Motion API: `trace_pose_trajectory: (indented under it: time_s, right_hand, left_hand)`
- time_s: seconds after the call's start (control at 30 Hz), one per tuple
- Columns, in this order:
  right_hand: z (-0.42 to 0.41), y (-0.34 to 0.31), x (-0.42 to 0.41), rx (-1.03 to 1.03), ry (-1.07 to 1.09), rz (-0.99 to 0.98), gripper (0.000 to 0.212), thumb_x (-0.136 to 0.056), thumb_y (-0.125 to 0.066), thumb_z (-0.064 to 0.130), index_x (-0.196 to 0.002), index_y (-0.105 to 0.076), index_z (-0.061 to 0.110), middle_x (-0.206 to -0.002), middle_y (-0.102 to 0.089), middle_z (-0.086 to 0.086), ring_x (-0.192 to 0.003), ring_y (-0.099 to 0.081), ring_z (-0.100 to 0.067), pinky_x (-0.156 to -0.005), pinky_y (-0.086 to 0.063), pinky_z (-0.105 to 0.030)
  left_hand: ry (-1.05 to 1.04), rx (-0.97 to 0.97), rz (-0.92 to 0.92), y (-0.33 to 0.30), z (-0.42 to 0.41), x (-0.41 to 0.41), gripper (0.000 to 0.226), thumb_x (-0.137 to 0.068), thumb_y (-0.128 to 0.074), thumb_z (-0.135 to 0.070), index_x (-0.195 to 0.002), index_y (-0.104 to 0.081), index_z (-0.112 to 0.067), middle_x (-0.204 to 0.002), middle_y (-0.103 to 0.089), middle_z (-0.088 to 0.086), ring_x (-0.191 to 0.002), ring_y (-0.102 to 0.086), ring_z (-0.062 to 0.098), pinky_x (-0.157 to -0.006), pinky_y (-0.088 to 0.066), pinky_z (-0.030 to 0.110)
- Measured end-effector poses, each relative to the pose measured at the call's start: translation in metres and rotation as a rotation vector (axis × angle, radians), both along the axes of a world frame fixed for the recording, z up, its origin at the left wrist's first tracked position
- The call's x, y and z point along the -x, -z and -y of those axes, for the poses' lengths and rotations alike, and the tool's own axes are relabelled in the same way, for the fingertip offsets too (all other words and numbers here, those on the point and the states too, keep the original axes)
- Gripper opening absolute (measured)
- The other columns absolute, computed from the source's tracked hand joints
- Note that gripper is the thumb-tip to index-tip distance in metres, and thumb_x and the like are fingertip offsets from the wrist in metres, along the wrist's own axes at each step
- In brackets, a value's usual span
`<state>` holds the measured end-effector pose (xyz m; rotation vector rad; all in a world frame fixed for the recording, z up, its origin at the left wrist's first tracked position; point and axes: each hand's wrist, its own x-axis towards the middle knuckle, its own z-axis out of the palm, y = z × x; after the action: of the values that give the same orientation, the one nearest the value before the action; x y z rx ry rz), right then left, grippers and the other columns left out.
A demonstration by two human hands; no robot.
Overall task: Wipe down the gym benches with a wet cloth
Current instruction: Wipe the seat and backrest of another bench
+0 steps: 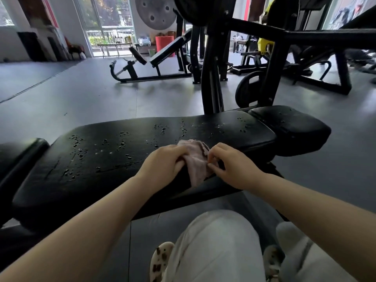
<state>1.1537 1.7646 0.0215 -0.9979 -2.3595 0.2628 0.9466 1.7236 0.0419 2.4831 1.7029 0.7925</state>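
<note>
Water droplets (pixel 105 147) bead the long black padded gym bench (pixel 122 159) stretching left to right before you. Near its front edge, your left hand (pixel 162 162) grips the crumpled pale pink cloth (pixel 196 161); your right hand (pixel 228 163) pinches its right side.

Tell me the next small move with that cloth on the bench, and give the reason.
Probably spread the cloth flat, then sweep it left along the bench. It lies bunched at the near edge, the left hand gripping one side and the right hand pinching the other, while droplets cover the pad, mostly to its left.
</note>
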Motion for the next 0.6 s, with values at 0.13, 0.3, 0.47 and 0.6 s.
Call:
trace_pose_trajectory:
  time_s: [0.13,0.3,0.47,0.6]
  right_hand:
    - [0.010,-0.019,-0.004,0.178,0.018,-0.127,0.032,-0.080,-0.065,0.047,-0.096,-0.051,0.024,-0.089,-0.054,0.011,-0.078,-0.054,-0.012,-0.072,-0.048,-0.032]
    - [0.011,-0.047,-0.031,0.136,0.177,-0.210,0.031,-0.080,-0.064,0.014,-0.100,-0.043,0.024,-0.089,-0.053,0.012,-0.079,-0.055,-0.013,-0.073,-0.049,-0.035]
    - [0.004,-0.073,-0.078,0.129,0.278,-0.312,0.028,-0.086,-0.057,0.003,-0.098,-0.043,0.023,-0.089,-0.055,0.004,-0.075,-0.056,-0.014,-0.064,-0.044,-0.020]
    - [0.002,-0.078,-0.114,0.092,0.314,-0.284,0.035,-0.087,-0.053,-0.002,-0.083,-0.042,0.031,-0.096,-0.061,-0.004,-0.069,-0.054,-0.010,-0.058,-0.042,-0.014]
  left_hand:
    - [-0.050,-0.037,0.039,-0.027,-0.010,-0.030,0.012,-0.084,-0.058,-0.018,-0.094,-0.064,-0.018,-0.095,-0.067,-0.001,-0.090,-0.059,0.022,-0.077,-0.047,0.035]
    - [-0.067,-0.026,0.115,-0.064,-0.025,-0.065,0.014,-0.087,-0.060,-0.034,-0.091,-0.066,-0.022,-0.081,-0.062,-0.008,-0.080,-0.056,0.014,-0.068,-0.040,0.028]
    - [0.061,0.059,0.282,-0.080,-0.035,-0.094,0.020,-0.083,-0.069,-0.027,-0.096,-0.063,-0.012,-0.077,-0.058,-0.008,-0.071,-0.050,0.005,-0.060,-0.035,0.007]
    - [0.213,0.164,0.337,-0.072,-0.037,-0.119,0.030,-0.081,-0.070,-0.009,-0.102,-0.052,-0.021,-0.097,-0.063,0.005,-0.083,-0.058,0.011,-0.064,-0.038,0.002]
